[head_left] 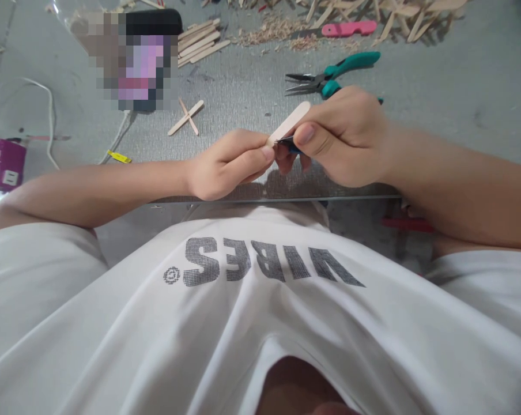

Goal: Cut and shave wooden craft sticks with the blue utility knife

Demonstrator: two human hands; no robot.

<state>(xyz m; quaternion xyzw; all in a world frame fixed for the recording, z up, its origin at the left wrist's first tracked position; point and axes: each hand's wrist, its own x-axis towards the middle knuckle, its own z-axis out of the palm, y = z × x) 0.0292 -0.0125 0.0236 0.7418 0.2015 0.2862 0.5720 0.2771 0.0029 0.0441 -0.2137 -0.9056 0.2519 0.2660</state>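
My left hand pinches the lower end of a flat wooden craft stick, just above the table's near edge. The stick slants up to the right, its rounded end free. My right hand is closed around a small tool with a dark pointed tip and a bit of blue. That tip meets the stick beside my left fingertips; most of the tool is hidden in the palm. Beyond my right hand lie long-nose pliers with green handles, jaws apart. Two sticks crossed in an X rest left of centre.
A phone, partly pixelated, has a white cable with a yellow tag. Loose sticks, wood shavings, a pink-handled knife and crossed sticks lie at the back. A purple box stands far left.
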